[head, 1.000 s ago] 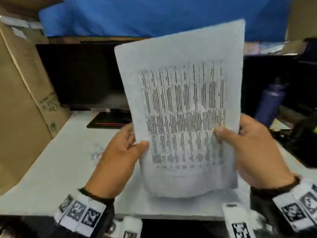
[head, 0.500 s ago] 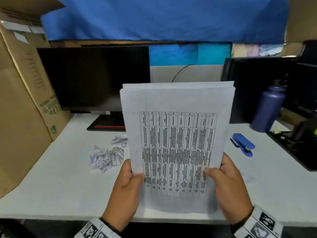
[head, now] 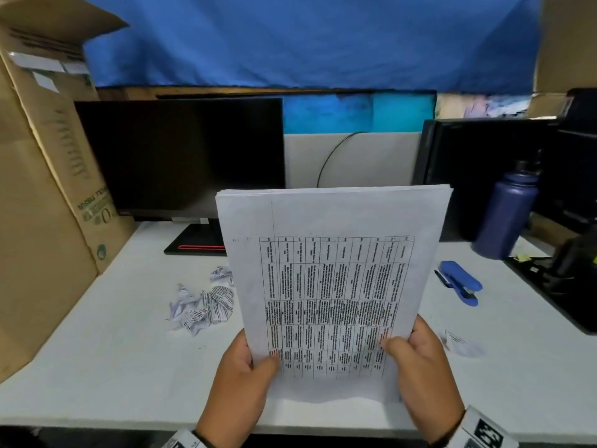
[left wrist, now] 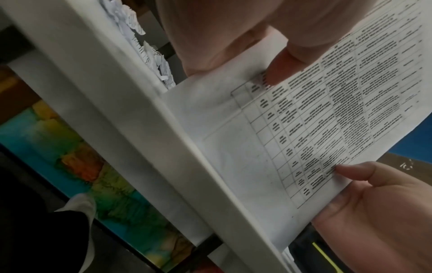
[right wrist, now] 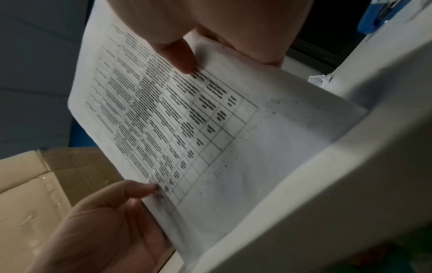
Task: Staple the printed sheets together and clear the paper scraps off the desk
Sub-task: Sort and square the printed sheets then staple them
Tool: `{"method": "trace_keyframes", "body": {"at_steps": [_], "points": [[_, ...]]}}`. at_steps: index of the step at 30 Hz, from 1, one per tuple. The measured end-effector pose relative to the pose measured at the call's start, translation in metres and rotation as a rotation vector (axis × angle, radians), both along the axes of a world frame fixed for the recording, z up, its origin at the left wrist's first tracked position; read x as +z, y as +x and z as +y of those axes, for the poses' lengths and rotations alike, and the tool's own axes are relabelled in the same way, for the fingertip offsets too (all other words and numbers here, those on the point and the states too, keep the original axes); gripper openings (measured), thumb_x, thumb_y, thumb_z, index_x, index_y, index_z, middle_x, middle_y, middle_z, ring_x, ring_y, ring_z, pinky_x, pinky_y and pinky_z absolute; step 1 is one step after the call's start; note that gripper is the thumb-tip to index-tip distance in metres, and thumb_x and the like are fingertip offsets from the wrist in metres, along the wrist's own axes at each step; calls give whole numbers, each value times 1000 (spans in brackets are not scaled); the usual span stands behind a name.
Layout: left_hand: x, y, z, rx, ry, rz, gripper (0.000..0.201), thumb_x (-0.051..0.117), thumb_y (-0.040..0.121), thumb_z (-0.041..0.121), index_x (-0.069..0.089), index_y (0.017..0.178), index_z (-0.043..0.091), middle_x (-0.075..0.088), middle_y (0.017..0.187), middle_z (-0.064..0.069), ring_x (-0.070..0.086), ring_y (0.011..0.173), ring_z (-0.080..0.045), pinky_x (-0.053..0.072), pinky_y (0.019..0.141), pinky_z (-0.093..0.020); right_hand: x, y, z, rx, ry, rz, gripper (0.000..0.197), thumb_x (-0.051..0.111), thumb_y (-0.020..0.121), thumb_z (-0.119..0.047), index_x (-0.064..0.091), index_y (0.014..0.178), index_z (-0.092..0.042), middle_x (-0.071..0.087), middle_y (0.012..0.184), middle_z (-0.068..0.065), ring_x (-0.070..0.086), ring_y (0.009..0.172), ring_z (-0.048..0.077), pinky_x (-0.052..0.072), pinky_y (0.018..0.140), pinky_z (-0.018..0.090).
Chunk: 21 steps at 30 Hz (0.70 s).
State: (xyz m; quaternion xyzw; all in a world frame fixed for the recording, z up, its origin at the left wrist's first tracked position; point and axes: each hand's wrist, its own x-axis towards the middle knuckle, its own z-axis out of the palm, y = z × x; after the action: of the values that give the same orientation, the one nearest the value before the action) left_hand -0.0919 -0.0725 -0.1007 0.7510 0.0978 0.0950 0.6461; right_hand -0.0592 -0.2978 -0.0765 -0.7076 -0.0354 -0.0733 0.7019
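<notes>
A stack of printed sheets (head: 332, 286) with a table of text stands upright, its bottom edge resting on the white desk (head: 97, 367) near the front edge. My left hand (head: 245, 370) grips its lower left side, thumb on the front. My right hand (head: 416, 360) grips the lower right side the same way. Both wrist views show the printed sheets (left wrist: 315, 120) (right wrist: 187, 120) pinched between thumb and fingers. Crumpled paper scraps (head: 203, 302) lie left of the stack; one more scrap (head: 458, 342) lies to the right. A blue stapler (head: 460, 282) sits on the desk at the right.
A black monitor (head: 181, 156) stands at the back left, a second dark screen (head: 478, 176) at the back right. A tall cardboard box (head: 42, 205) borders the left. A purple bottle (head: 507, 211) and a black tray (head: 555, 286) occupy the right side.
The sheets came down from high in front of the camera to stand with their bottom edge on the desk. Both hands lowered with them and kept their grip.
</notes>
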Motion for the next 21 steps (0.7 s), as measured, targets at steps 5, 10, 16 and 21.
{"method": "trace_keyframes", "body": {"at_steps": [5, 10, 16, 21], "points": [[2, 4, -4, 28, -2, -51, 30, 68, 96, 4, 71, 114, 28, 80, 104, 14, 75, 96, -2, 54, 84, -29, 9, 2, 7, -8, -43, 3, 47, 48, 85, 14, 67, 98, -27, 75, 94, -11, 69, 85, 5, 51, 76, 28], [14, 19, 12, 129, -47, -109, 25, 70, 95, 8, 72, 104, 31, 80, 97, 19, 74, 88, 1, 52, 78, -28, 54, 45, -14, 146, -63, 17, 25, 49, 88, -41, 65, 98, -25, 73, 101, 2, 70, 94, 20, 54, 81, 36], [8, 29, 31, 188, -144, -70, 26, 67, 95, -1, 74, 99, 24, 81, 93, 11, 76, 90, -11, 52, 73, -30, 55, 201, -112, -261, -1051, 207, 30, 50, 94, -23, 67, 107, -3, 66, 111, 10, 62, 106, 32, 40, 80, 30], [1, 31, 39, 250, -154, 3, 25, 75, 91, 4, 73, 97, 27, 81, 88, 11, 73, 93, -19, 52, 79, -32, 31, 209, -142, -17, -1551, 554, 19, 53, 94, -32, 52, 81, -17, 64, 92, 5, 57, 85, 24, 43, 73, 27]]}}
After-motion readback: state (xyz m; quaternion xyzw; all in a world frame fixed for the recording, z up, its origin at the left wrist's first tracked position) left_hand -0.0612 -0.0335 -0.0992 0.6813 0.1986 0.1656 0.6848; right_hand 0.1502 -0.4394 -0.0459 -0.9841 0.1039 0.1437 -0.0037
